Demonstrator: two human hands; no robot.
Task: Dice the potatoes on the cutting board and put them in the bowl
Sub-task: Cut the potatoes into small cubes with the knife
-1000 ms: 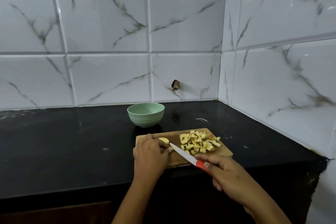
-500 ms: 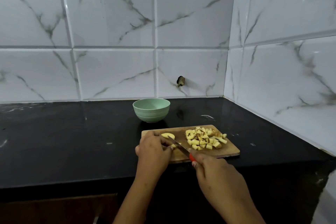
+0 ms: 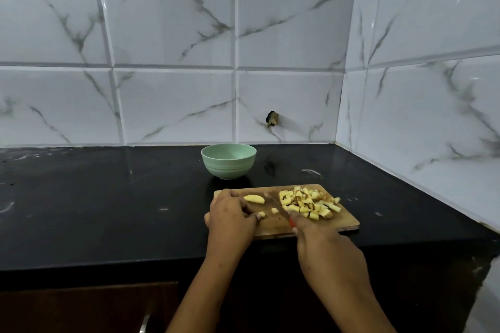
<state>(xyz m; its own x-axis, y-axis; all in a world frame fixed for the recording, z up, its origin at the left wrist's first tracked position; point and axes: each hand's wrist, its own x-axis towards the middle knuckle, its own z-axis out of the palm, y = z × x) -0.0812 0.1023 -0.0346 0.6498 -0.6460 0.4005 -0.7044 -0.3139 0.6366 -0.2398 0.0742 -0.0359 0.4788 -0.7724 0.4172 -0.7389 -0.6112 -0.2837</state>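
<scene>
Dim, cool, even light. The white wall tiles [image 3: 173,21] carry a soft sheen with small glints at right, and the black counter [image 3: 108,211] shows faint reflections. The knife [image 3: 274,201] is smeared by motion blur — tile lines bow toward the edges, a wide-angle distortion.

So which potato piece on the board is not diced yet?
The long pale wedge just beyond the left hand; the others showing are small cubes, mostly piled to its right.

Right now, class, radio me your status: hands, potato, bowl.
Left hand pinches potato piece; right hand grips knife. Diced pile and one wedge on cutting board; bowl shows no potato. Nothing between board and bowl.
</scene>
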